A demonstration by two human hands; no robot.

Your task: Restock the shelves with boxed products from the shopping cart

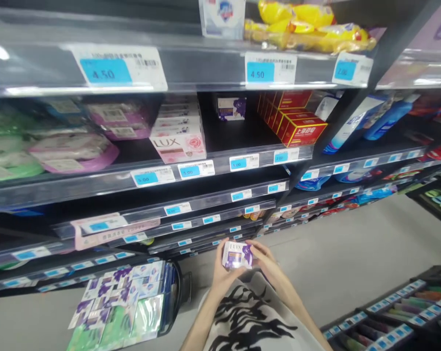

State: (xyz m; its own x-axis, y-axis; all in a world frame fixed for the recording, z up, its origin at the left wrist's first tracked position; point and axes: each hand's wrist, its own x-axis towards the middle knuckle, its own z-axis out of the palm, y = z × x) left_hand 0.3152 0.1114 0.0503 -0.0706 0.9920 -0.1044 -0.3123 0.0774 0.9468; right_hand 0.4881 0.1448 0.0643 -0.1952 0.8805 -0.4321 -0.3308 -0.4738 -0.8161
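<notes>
The left hand (pixel 222 274) and the right hand (pixel 267 263) hold one purple soap box (pixel 237 255). The left grip is closed on its left end. The right grip is closed on its right end. The box is just to the right of the basket (pixel 175 297), a bit higher up. The basket is full of soap packs (pixel 121 302). High above the basket, pink soap boxes (pixel 178 144) sit on a shelf (pixel 235 139).

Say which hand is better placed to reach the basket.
Probably the left hand: the basket lies on its side; the right hand is farther, and both hold the purple soap box.
</notes>
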